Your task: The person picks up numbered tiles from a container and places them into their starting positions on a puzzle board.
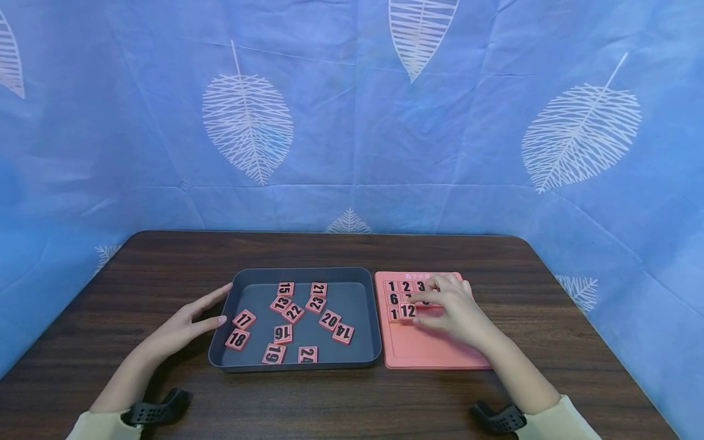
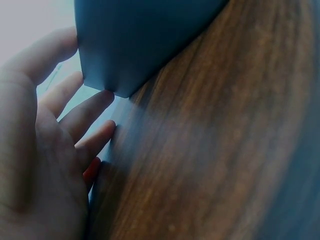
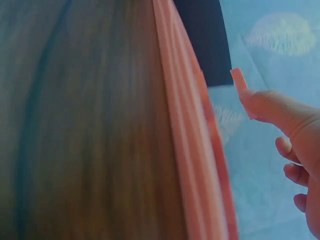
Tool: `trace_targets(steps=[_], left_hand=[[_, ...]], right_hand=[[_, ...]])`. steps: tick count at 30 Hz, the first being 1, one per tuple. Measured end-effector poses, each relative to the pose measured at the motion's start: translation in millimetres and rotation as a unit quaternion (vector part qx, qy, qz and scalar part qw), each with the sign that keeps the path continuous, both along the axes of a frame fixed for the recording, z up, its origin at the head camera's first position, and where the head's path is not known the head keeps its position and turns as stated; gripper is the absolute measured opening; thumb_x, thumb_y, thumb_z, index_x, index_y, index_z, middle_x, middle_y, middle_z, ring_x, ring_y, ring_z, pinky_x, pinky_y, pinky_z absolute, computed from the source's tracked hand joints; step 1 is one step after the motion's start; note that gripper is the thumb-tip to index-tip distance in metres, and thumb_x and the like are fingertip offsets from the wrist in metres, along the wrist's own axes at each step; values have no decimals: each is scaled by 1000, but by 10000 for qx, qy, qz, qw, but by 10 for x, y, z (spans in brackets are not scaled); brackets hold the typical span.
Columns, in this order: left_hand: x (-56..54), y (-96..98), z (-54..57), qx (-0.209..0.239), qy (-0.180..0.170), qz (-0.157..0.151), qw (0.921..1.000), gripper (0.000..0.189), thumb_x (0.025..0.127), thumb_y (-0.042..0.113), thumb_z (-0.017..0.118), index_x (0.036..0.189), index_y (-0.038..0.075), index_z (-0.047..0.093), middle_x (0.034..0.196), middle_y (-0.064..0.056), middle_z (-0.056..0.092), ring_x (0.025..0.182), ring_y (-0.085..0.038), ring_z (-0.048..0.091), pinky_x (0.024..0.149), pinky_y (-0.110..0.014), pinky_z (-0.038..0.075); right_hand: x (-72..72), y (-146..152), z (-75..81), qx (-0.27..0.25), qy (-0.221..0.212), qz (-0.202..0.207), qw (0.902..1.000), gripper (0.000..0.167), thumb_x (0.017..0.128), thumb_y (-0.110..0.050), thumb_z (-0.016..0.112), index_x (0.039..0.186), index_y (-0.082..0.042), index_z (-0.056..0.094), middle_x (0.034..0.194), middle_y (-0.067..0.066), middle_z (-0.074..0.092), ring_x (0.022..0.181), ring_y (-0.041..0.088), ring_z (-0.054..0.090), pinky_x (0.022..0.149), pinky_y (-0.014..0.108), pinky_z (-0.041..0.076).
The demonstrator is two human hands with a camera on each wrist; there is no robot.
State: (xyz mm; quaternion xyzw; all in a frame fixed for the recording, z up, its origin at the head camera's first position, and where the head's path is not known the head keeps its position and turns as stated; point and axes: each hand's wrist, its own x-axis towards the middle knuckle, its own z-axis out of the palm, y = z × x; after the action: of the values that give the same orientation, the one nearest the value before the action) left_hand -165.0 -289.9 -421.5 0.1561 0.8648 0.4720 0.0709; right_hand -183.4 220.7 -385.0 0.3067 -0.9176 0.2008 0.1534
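Note:
My right hand (image 1: 453, 308) is over the pink number board (image 1: 423, 351) and pinches a pink number tile (image 3: 240, 90) between thumb and fingers. That tile, marked 12 (image 1: 407, 311), is at the board's third row, beside a partly covered tile (image 1: 393, 314) showing a 1. Tiles such as 1 (image 1: 391, 286), 2 and 6 lie in the board's upper rows; others are hidden behind the hand. At the dark tray's (image 1: 352, 293) left side, my left hand (image 1: 176, 330) touches the rim with thumb and fingers extended; in the left wrist view its fingertips (image 2: 107, 96) meet the tray's outer wall.
Several loose numbered tiles, among them 16 (image 1: 283, 333) and 20 (image 1: 329, 319), lie turned various ways in the tray. Tray and board stand side by side on the dark wooden table (image 1: 330, 403). Behind hangs a blue leaf-patterned cloth (image 1: 330, 122).

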Motion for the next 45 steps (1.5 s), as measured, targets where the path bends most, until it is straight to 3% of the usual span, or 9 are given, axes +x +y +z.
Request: trace_targets(steps=[12,19,31,40,45], left_hand=[[-8,-5,-6,32,10,-24,10000,64,98,25,57,153,12,26,154,-20,22,138,-47,16,97,-72,20],[-4,-12,-17,47,35,-32,10000,64,98,25,57,153,13,27,154,-19,23,138,-47,16,97,-72,20],[-3,-11,-11,60,59,-73,9999,63,98,25,57,153,14,27,154,-18,23,138,-47,16,97,-72,20],[3,-10,-14,75,31,-43,10000,64,98,25,57,153,14,28,154,-19,24,138,-47,16,97,-72,20],[4,-8,-2,34,19,-17,10000,64,98,26,57,153,14,27,154,-19,23,138,-47,16,97,-72,20]], right_hand=[[-81,168,-156,241,-368,-314,9985,31,71,-29,86,100,-25,78,94,-8,46,93,18,36,71,37,20],[-73,154,-170,547,-607,-450,9956,36,74,-35,83,108,-25,76,97,-6,47,94,17,38,72,38,20],[-29,102,-169,924,-186,-386,9948,31,79,-35,79,108,-27,76,95,-7,48,90,15,38,71,38,20],[18,-57,-15,298,298,73,9991,30,72,-28,85,101,-25,78,95,-8,49,95,20,44,76,42,24],[49,-244,83,88,319,419,9986,32,72,-24,85,103,-23,78,98,-7,50,92,19,44,74,39,25]])
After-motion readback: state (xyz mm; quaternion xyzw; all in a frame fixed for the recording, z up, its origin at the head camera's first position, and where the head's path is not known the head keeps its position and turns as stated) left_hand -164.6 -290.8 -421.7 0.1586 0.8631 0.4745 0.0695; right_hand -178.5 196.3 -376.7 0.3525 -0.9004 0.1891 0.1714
